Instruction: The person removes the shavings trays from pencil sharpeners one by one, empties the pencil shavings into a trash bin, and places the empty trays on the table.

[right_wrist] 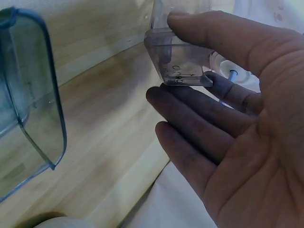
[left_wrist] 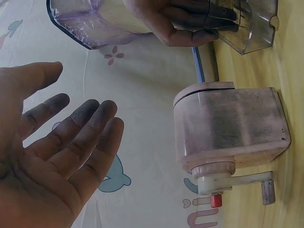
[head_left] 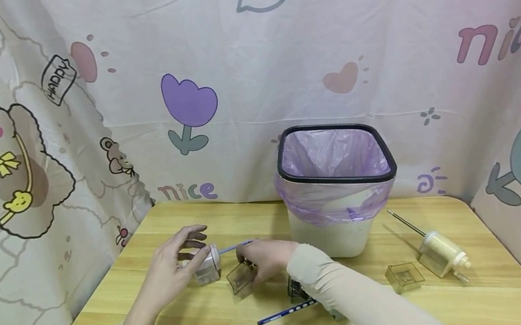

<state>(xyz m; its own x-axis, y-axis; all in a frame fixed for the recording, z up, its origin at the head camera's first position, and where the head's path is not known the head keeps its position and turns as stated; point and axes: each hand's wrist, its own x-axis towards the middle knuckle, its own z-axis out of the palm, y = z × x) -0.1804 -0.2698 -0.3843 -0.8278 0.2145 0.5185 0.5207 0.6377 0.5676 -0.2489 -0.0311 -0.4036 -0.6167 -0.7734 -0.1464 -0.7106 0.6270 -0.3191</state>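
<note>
My right hand [head_left: 266, 259] pinches a clear plastic shavings drawer [head_left: 240, 280] between thumb and fingers. In the right wrist view the thumb lies on the upper side of the drawer [right_wrist: 183, 64], with fingertips under it. Just left of it stands a pink crank pencil sharpener [left_wrist: 228, 126], a blue pencil [left_wrist: 198, 66] stuck in its front. The crank handle [left_wrist: 268, 190] is at its back. My left hand [head_left: 171, 272] hovers beside the sharpener, its fingers spread and apart from it in the left wrist view.
A bin [head_left: 346, 239] lined with a purple bag stands at the back. At right are a yellow sharpener [head_left: 445, 247] holding a pencil and a loose clear drawer [head_left: 405, 276]. A dark blue pencil [head_left: 284, 313] and a dark sharpener [head_left: 296, 289] lie partly under my right sleeve.
</note>
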